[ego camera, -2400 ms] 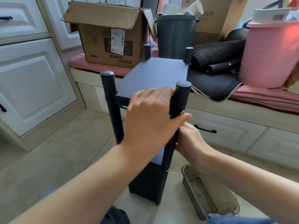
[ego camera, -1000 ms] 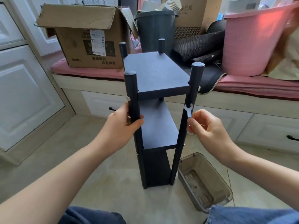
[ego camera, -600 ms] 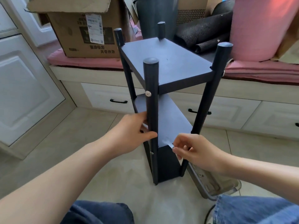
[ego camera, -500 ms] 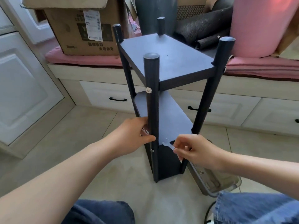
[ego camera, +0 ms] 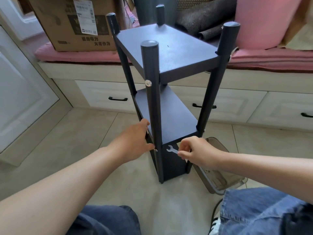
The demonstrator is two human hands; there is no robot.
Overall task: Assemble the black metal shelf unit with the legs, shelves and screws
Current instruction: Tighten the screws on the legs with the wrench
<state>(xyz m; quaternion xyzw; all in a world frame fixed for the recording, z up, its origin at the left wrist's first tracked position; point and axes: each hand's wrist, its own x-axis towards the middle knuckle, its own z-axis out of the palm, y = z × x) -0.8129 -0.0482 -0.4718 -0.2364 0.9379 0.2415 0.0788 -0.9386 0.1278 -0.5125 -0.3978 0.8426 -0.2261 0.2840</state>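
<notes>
Since the earliest picture, the black shelf unit (ego camera: 166, 92) is seen turned, so that one leg (ego camera: 152, 106) now stands at the centre of the frame where a flat shelf edge was faced before. The left hand (ego camera: 133, 143), earlier laid over the top shelf near the upper centre, is now found lower, at the middle shelf level, left of that leg. The right hand (ego camera: 197, 152), a second ago raised at the right-side leg with the small silver wrench (ego camera: 172, 149), is now lowered to the lower centre, the wrench being pinched just right of the front leg.
</notes>
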